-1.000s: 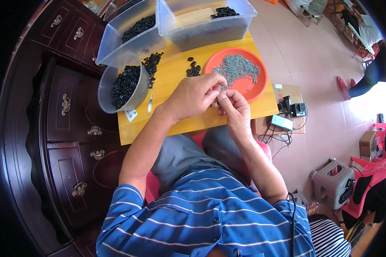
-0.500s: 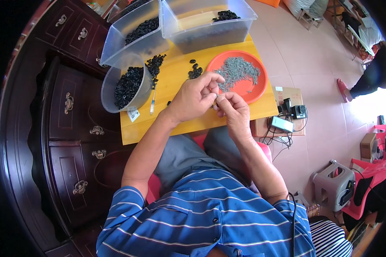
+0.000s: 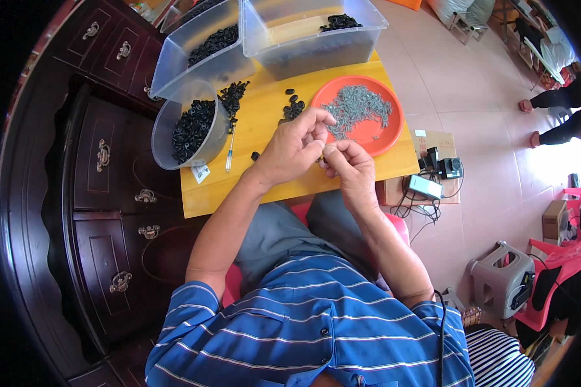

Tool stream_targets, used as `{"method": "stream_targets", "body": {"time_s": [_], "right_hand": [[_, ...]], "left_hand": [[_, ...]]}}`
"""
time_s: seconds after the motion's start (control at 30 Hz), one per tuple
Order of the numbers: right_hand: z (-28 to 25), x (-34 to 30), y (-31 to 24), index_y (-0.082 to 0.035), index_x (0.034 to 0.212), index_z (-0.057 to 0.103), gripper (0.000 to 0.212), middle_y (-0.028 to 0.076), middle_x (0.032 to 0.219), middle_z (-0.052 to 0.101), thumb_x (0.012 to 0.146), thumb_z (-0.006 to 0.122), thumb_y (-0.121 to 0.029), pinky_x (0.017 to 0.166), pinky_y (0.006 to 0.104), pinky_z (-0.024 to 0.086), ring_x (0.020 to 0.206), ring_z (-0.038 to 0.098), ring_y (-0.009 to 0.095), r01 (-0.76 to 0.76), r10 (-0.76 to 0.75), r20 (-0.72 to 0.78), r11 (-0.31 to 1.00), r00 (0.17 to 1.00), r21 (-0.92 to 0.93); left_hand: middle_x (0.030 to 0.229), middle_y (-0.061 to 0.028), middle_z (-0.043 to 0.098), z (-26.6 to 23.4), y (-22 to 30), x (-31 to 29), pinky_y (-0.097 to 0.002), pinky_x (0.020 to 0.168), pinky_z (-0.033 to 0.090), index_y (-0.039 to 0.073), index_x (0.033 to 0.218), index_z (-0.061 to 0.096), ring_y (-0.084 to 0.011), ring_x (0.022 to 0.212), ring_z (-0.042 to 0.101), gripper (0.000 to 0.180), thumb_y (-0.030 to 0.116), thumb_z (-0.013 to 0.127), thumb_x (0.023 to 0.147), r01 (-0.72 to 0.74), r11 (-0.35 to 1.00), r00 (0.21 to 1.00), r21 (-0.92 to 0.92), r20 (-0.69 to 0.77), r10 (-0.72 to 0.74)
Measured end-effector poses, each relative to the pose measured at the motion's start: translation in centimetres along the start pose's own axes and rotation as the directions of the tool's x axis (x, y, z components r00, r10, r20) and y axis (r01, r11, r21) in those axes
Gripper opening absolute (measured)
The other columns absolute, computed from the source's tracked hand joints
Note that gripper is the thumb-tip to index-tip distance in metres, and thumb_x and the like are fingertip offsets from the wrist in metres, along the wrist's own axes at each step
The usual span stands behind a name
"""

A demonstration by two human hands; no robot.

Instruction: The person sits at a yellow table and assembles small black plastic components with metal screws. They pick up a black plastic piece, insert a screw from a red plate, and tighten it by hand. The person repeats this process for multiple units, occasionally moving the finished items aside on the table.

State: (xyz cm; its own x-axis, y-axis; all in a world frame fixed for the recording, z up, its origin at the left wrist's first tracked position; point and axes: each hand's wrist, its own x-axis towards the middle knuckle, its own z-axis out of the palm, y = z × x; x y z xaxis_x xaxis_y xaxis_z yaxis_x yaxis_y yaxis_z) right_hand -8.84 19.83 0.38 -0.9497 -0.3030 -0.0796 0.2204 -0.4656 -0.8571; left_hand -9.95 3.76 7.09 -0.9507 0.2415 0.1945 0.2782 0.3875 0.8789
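My left hand (image 3: 295,147) and my right hand (image 3: 350,169) meet at the fingertips over the near part of the yellow table (image 3: 219,193). Both are pinched closed, thumbs nearly touching. A small dark bit shows between the fingers, but the fingers hide most of it. Just beyond the right hand is an orange-red round tray (image 3: 397,122) holding a heap of small grey screw-like pieces (image 3: 358,108). Several black oval parts (image 3: 294,109) lie behind the left hand. A lone black part (image 3: 255,156) sits by my left wrist.
On the left stands a round clear tub (image 3: 163,145) of black parts, beside a black pile (image 3: 232,97) and a thin screwdriver-like tool (image 3: 230,155). Clear bins (image 3: 310,61) line the back. A cardboard box (image 3: 442,145) with cables is at right; a person's legs (image 3: 561,116) are farther off.
My hands keep their pinch and shift only slightly, with the left forearm moving a little. At far right, the other person's legs have come farther into view.
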Motion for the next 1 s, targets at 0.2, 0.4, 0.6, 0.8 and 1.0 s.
{"method": "stream_targets", "body": {"time_s": [0.2, 0.4, 0.6, 0.8, 1.0], "right_hand": [[0.1, -0.2, -0.1, -0.006, 0.099, 0.068, 0.013, -0.001, 0.082, 0.069, 0.099, 0.067, -0.019, 0.070, 0.0208, 0.049, 0.076, 0.062, 0.004, -0.012, 0.012, 0.014, 1.000, 1.000, -0.023], [0.2, -0.2, -0.2, -0.006, 0.098, 0.068, 0.012, 0.000, 0.081, 0.069, 0.099, 0.067, -0.018, 0.070, 0.0219, 0.049, 0.074, 0.061, 0.005, -0.027, 0.027, 0.006, 1.000, 1.000, -0.012], [0.1, -0.2, -0.2, -0.006, 0.098, 0.068, 0.012, 0.000, 0.080, 0.068, 0.099, 0.067, -0.018, 0.069, 0.0219, 0.048, 0.073, 0.060, 0.005, -0.031, 0.031, -0.001, 1.000, 1.000, -0.007], [0.3, -0.3, 0.0, -0.006, 0.097, 0.068, 0.013, -0.001, 0.080, 0.068, 0.099, 0.068, -0.019, 0.068, 0.0214, 0.047, 0.071, 0.059, 0.004, -0.050, 0.051, 0.045, 0.998, 0.998, -0.025], [0.3, -0.3, 0.1, -0.006, 0.097, 0.068, 0.014, -0.002, 0.080, 0.068, 0.100, 0.067, -0.020, 0.067, 0.0209, 0.047, 0.071, 0.059, 0.004, -0.054, 0.056, 0.072, 0.998, 0.996, -0.021]], "left_hand": [[0.074, 0.0004, 0.051, 0.0, -0.5, -0.2, -0.0257, 0.060, 0.045, 0.002, 0.114, 0.057, -0.0059, 0.064, 0.052, 0.028, -0.002, 0.055, 0.086, 0.013, 1.000, 1.000, 0.005, -0.002, -0.013], [0.076, 0.0002, 0.055, -0.1, -0.2, -0.7, -0.0254, 0.063, 0.046, 0.002, 0.111, 0.058, -0.0049, 0.068, 0.054, 0.022, -0.001, 0.053, 0.090, 0.044, 0.994, 0.999, -0.101, 0.000, -0.044], [0.076, 0.0064, 0.052, -1.1, -0.3, -1.6, -0.0193, 0.060, 0.040, 0.004, 0.101, 0.064, 0.0000, 0.066, 0.046, 0.013, -0.001, 0.060, 0.090, 0.036, 0.999, 0.999, 0.022, 0.011, -0.036], [0.072, 0.0064, 0.057, -0.5, -0.3, -2.1, -0.0193, 0.056, 0.041, 0.004, 0.094, 0.064, 0.0005, 0.063, 0.050, 0.008, -0.001, 0.065, 0.088, 0.021, 0.999, 0.999, 0.030, -0.038, -0.020], [0.071, 0.0065, 0.057, -0.6, -0.6, -2.4, -0.0190, 0.057, 0.041, 0.004, 0.091, 0.064, 0.0006, 0.064, 0.051, 0.004, 0.001, 0.065, 0.090, 0.047, 0.998, 0.998, 0.032, -0.044, -0.045]]}}
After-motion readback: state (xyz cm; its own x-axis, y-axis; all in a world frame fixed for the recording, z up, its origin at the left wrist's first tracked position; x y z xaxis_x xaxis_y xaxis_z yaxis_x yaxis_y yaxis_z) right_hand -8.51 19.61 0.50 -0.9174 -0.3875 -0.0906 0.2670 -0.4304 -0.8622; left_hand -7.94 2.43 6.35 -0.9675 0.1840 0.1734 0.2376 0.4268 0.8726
